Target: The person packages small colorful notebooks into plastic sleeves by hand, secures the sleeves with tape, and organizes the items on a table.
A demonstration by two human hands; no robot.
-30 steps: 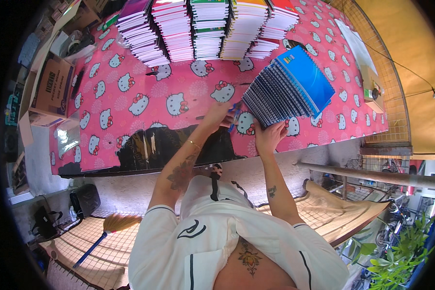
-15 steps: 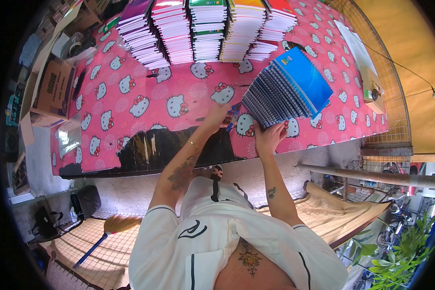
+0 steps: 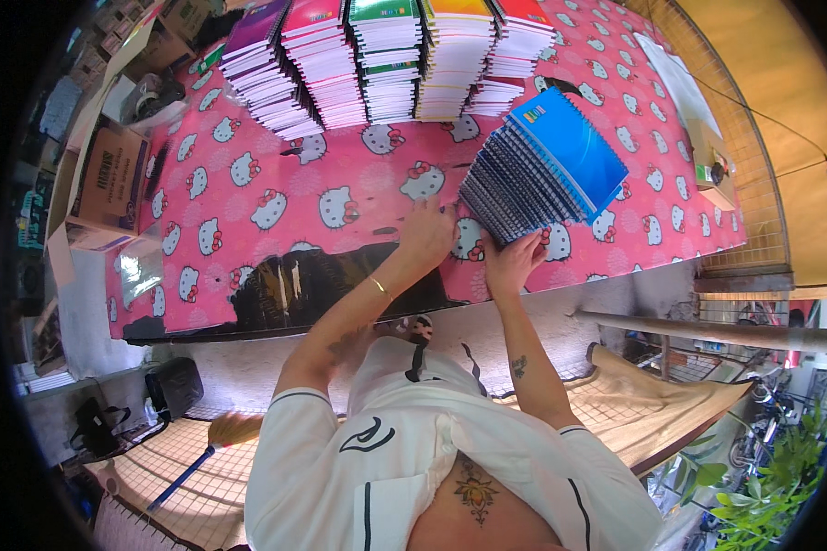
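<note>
A tall, leaning stack of blue spiral notebooks (image 3: 574, 151) lies on the pink patterned tablecloth, its dark coils turned toward the left and front. At its near corner, my right hand (image 3: 513, 264) grips the lower edge, with the thumb along the coils. Just left of the stack, my left hand (image 3: 427, 237) rests low over the cloth with fingers curled. Whatever is in those fingers is hidden by the hand. Farther back stand stacks of notebooks with purple (image 3: 257, 37), pink (image 3: 317, 18), green (image 3: 383, 23), yellow (image 3: 459, 18) and red (image 3: 524, 18) covers.
The pink tablecloth (image 3: 220, 207) is torn at the front, baring a black surface (image 3: 294, 289). Cardboard boxes (image 3: 110, 184) stand along the left side. A small open carton (image 3: 712, 170) sits at the right edge. A broom (image 3: 234, 430) lies below the table on the left.
My left hand has shifted slightly right toward the notebooks, covering a small blue and red object seen beside it earlier. My right hand keeps its place on the stack.
</note>
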